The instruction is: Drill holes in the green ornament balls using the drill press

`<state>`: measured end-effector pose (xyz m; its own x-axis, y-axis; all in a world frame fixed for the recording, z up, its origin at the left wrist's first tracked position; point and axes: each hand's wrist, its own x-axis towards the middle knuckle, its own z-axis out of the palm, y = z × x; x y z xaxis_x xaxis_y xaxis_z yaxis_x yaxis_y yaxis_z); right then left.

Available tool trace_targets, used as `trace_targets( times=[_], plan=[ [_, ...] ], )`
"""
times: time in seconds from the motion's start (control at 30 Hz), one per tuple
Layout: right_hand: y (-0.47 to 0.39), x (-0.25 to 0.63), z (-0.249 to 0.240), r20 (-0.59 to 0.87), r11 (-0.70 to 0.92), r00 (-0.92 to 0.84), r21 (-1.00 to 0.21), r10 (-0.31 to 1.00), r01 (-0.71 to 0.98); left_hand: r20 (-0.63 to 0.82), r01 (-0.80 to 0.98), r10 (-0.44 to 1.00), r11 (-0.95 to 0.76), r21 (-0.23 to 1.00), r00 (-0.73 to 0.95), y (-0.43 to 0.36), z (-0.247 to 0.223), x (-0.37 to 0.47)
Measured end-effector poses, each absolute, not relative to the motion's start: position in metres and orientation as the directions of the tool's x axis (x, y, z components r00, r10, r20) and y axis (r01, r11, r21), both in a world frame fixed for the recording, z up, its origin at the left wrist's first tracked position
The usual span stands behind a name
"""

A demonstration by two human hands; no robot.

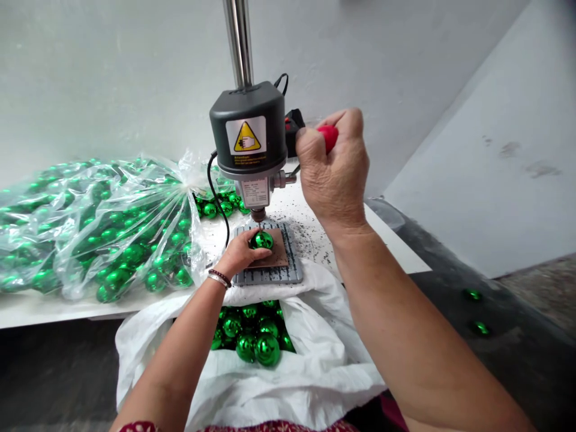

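A shiny green bauble point(263, 240) sits on a brown board point(279, 252) on the slotted grey base point(270, 276) of a small drill press point(247, 132). My left hand point(240, 251) grips the bauble from the left, thumb and fingers around its sides. Directly over the bauble is the drill chuck point(258, 215); whether the bit touches it is hard to make out. My right hand point(335, 168) is closed around the red-knobbed feed lever point(330, 137) at the right of the drill head.
A tied clear plastic bag point(112, 222) full of green baubles lies on the white table point(396, 246) at left. Loose baubles point(220, 208) sit behind the base. Below, an open white sack point(315, 348) holds several more. Dark shavings surround the base. Two baubles point(480, 328) lie on the floor.
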<state>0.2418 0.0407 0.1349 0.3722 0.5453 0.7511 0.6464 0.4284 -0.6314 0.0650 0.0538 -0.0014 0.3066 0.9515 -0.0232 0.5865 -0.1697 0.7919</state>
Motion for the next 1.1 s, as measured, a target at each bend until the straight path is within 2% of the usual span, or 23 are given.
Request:
trace_targets(
  times=[0.13,0.4,0.73,1.1],
  plan=[
    [0.037,0.241,0.133,0.750,0.409,0.376,-0.628,0.544,0.663,-0.046,0.511,0.953,-0.120,0.851,0.300,0.051,-0.004,0.067],
    [0.022,0.237,0.123,0.808,0.383,0.403,-0.568,0.430,0.729,-0.079,0.542,0.964,-0.075,0.837,0.256,0.051,-0.012,0.066],
    [0.005,0.240,0.114,0.790,0.318,0.386,-0.564,0.476,0.762,-0.025,0.524,0.949,-0.152,0.838,0.315,0.051,-0.015,0.064],
    [0.001,0.232,0.088,0.851,0.373,0.393,-0.511,0.349,0.774,-0.041,0.496,0.956,-0.113,0.861,0.289,0.047,-0.011,0.066]
  ],
)
